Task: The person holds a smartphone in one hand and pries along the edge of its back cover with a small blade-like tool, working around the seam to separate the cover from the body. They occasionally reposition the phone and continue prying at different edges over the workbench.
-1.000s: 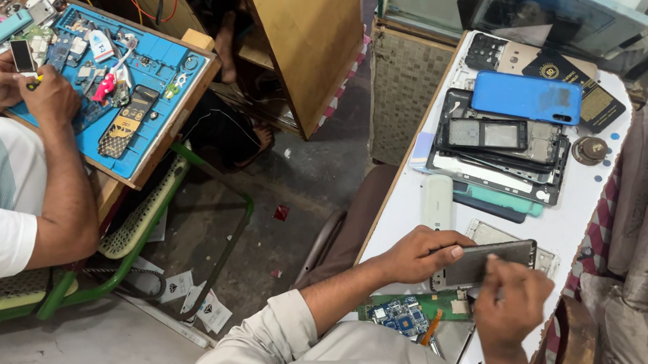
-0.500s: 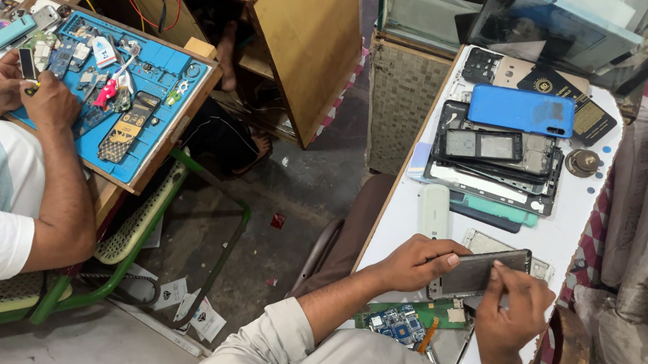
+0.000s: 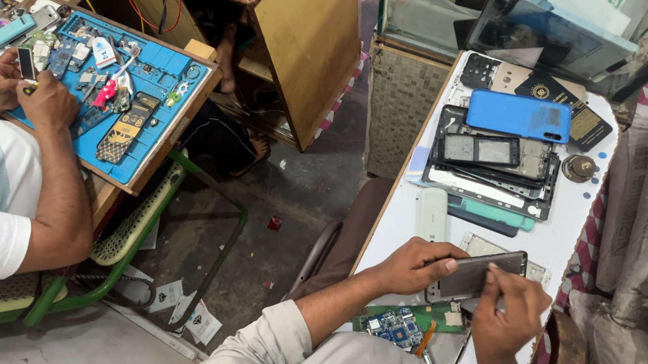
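Phone in hand: I saw a dark, slim phone body held flat above the white table, at about 5 o'clock in the head view, just above a green circuit board.

Left hand: my left hand gripped the phone's left end, thumb on top and fingers curled underneath, clamped on it.

Right hand: my right hand sat at the phone's right end, fingertips pinched together on its upper edge; whether they held a small tool I could not tell, as the view was too coarse there.

Handling: I judged the phone light and stiff but fragile, with a smooth face likely to slip. The long side edges looked the safest hold, keeping pressure off the flat face and any exposed parts.

Stack at 1 o'clock: a blue phone cover lay on a pile of dark frames and screens, well apart from my hands.

White bar: a small white device lay just beside my left hand, at its 12 o'clock.

Co-worker at 9 o'clock: another person's hands worked over a blue repair mat strewn with small parts, well apart from me.
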`<action>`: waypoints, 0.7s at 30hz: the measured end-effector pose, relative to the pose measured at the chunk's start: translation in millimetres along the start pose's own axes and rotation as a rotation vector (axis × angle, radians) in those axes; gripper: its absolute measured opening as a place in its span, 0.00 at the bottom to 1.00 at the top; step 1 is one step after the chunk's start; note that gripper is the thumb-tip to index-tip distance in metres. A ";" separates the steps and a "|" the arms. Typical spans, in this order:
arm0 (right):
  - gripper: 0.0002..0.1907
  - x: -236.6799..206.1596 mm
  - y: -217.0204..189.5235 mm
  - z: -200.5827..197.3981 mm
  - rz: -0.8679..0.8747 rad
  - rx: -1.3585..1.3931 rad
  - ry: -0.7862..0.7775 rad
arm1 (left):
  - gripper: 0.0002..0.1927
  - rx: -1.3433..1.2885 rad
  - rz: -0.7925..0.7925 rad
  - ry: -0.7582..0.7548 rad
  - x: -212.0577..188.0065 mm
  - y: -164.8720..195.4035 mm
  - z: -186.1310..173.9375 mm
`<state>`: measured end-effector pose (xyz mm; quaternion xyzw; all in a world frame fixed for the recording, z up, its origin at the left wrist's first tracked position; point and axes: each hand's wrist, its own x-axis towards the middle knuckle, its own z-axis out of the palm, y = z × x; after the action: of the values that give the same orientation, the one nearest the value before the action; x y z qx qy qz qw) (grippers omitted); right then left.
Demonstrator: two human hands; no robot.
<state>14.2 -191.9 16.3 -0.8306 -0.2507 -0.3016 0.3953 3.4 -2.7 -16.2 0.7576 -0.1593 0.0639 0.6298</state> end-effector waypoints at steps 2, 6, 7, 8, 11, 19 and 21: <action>0.09 -0.5 0.3 0.1 0.001 -0.003 -0.008 | 0.23 0.002 -0.008 0.002 -0.3 -0.3 -0.3; 0.09 -1.2 2.5 2.2 -0.060 0.013 -0.022 | 0.22 -0.005 -0.012 0.004 -0.5 -0.2 -0.3; 0.09 -0.7 3.6 2.7 -0.046 0.029 -0.005 | 0.22 -0.003 -0.017 0.002 -0.7 0.2 0.2; 0.09 0.0 4.6 3.1 0.007 0.074 0.003 | 0.21 -0.003 -0.022 0.001 -0.4 0.5 0.0; 0.10 0.2 5.4 0.7 0.038 0.086 0.002 | 0.21 0.019 -0.040 0.004 -1.0 2.1 -0.8; 0.10 -0.2 0.8 0.6 0.029 0.063 0.006 | 0.21 0.008 -0.045 0.004 -0.2 7.5 -2.3; 0.10 -0.9 1.2 0.2 -0.085 0.002 -0.023 | 0.21 0.013 -0.032 0.009 -0.8 9.0 -1.8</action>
<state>14.5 -192.6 14.9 -0.8222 -0.2904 -0.3084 0.3802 0.0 -2.2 -7.7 0.7638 -0.1439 0.0583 0.6265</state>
